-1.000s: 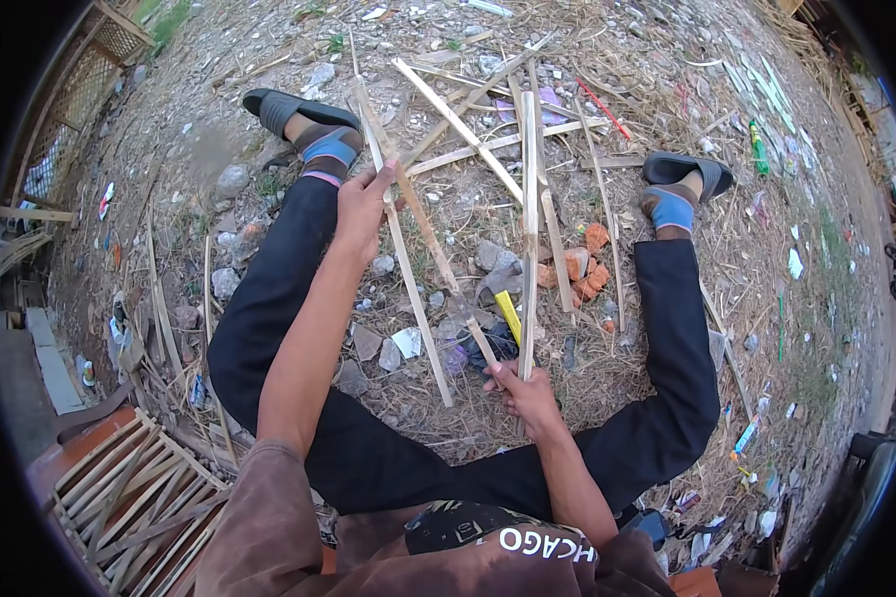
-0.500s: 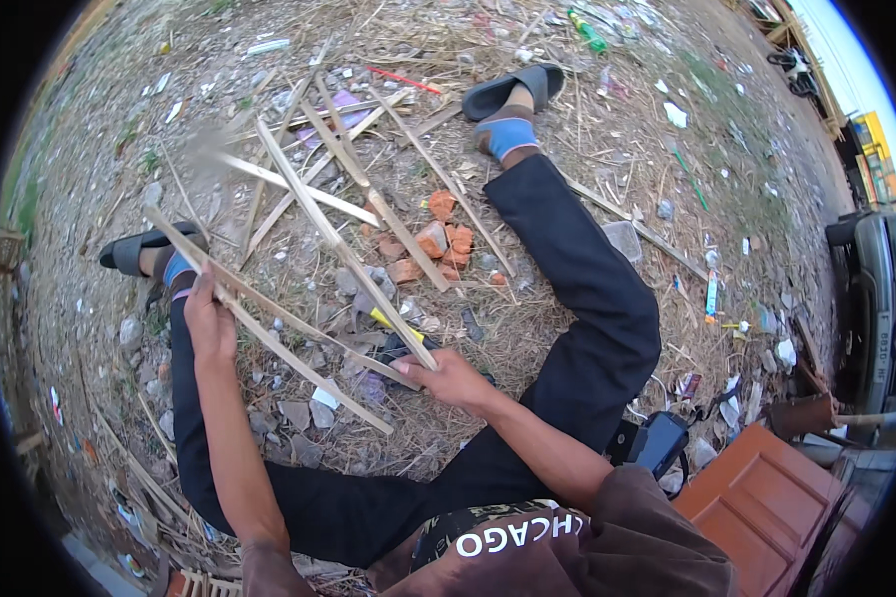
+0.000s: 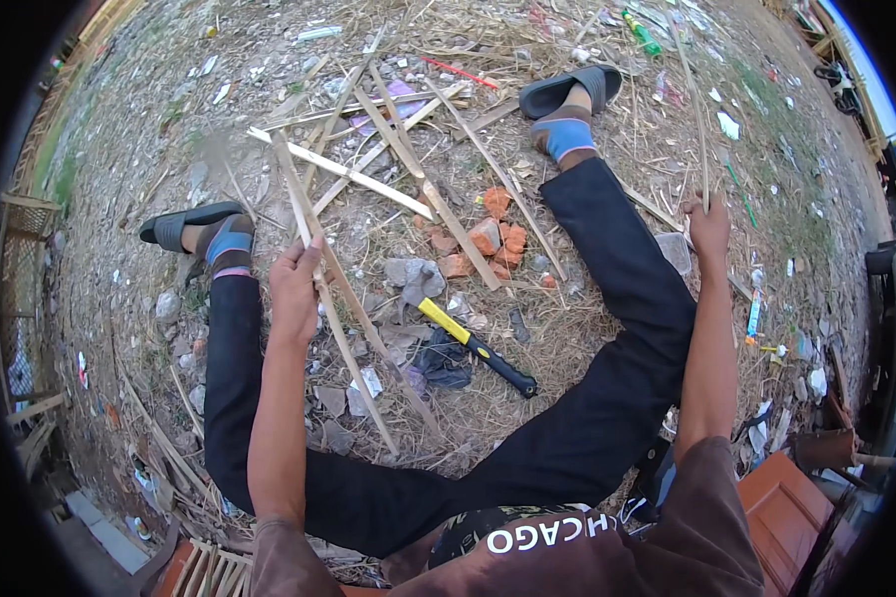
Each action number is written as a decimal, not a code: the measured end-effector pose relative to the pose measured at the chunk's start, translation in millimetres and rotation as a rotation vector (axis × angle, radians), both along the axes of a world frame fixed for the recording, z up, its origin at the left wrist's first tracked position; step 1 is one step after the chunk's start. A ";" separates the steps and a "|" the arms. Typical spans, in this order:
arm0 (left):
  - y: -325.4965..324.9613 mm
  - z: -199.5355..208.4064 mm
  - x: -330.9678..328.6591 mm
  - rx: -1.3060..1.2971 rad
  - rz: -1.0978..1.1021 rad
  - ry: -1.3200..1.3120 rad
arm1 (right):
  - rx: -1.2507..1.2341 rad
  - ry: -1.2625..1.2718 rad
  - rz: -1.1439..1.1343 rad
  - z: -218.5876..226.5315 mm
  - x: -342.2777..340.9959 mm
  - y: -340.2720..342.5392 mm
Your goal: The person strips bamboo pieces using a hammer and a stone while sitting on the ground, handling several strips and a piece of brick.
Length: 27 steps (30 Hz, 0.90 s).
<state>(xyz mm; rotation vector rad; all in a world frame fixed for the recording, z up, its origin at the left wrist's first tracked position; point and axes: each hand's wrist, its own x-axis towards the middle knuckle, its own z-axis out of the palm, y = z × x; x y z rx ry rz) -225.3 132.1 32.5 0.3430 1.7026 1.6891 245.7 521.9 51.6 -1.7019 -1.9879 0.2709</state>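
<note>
My left hand [image 3: 297, 291] is closed around two thin wooden strips [image 3: 360, 313] that cross near my fingers and slant down between my legs. On the right, out beyond my knee, my right hand [image 3: 708, 229] grips the near end of one long wooden strip [image 3: 699, 119], which points away from me. Between my legs lies a tool with a yellow-and-black handle [image 3: 480, 350], beside a crumpled black plastic bag [image 3: 440, 360]. I cannot make out a head on it. Several loose wooden strips [image 3: 368, 184] lie crisscrossed on the ground ahead.
Broken orange brick pieces [image 3: 486, 237] and grey stones [image 3: 415, 279] lie between my feet. Dry straw and litter cover the ground, with a green bottle [image 3: 642, 35] far off. A brown panel [image 3: 781, 512] is at the lower right, a slatted wooden piece [image 3: 214, 572] at the lower left.
My right hand has swung from the middle out to the right with its strip. My left hand has shifted right, its strips now steeper. The tool handle is uncovered, and the view has turned slightly.
</note>
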 end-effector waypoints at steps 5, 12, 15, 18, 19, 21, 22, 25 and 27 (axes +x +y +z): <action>30.5 3.8 7.4 -0.048 -0.135 -0.031 | 0.020 -0.377 -0.174 -19.4 12.6 -0.5; 17.6 -30.4 23.6 -0.171 -0.266 -0.007 | -0.330 0.005 0.666 31.5 -150.9 -190.2; 25.3 -45.2 30.5 -0.148 -0.250 -0.071 | -0.435 -0.174 0.822 -9.1 -179.3 -276.1; 22.7 -52.6 37.9 -0.236 -0.307 -0.029 | -0.296 -0.153 0.743 -43.3 -203.4 -314.5; 18.3 -55.4 38.6 -0.276 -0.333 -0.015 | -0.239 -0.137 0.714 -48.8 -207.9 -321.1; 11.6 -60.3 37.9 -0.292 -0.322 0.002 | -0.240 -0.161 0.743 -61.4 -206.7 -322.6; 11.0 -61.4 39.1 -0.275 -0.300 -0.027 | -0.248 -0.172 0.764 -67.0 -202.7 -319.0; 10.5 -65.9 40.2 -0.260 -0.280 -0.056 | -0.394 -0.175 0.763 -74.8 -195.7 -315.8; 13.4 -69.4 39.6 -0.264 -0.277 -0.055 | -0.440 -0.125 0.733 -72.7 -194.2 -310.5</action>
